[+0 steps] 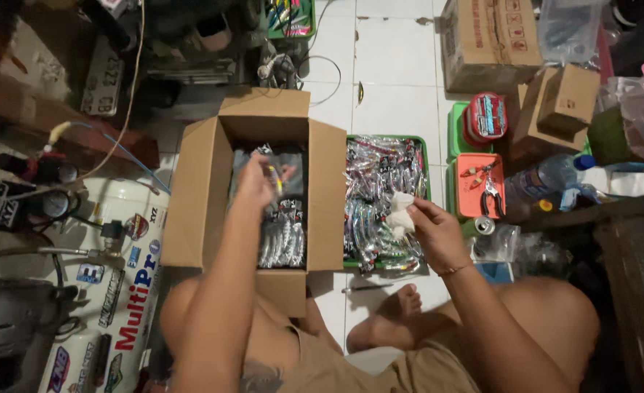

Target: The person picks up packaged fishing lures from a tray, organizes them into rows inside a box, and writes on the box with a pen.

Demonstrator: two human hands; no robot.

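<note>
An open cardboard box [256,193] sits on the white tiled floor [394,65] in front of a seated person, its four flaps folded outward. Inside lies a heap of small shiny packets [282,236], silvery with dark and red markings. The person's left hand [255,185] reaches into the box and pinches one clear packet [277,178] between fingers and thumb, above the heap.

Just to the right of the box, touching its flap, stands a green tray [424,149] filled to the rim with more of the same shiny packets [380,189]. The right hand [432,231] hovers over the near edge of this tray, its fingers closed on a crumpled white cloth [400,215].

Further right sits an orange tray [467,196] holding pliers [490,191], and behind it a second green tray [456,131] with a round red spool [486,116]. A plastic bottle [544,178] lies on its side nearby. Closed cardboard boxes [485,44] stand at the top right. On the left lies a white air compressor tank [118,291] with coloured stickers.
</note>
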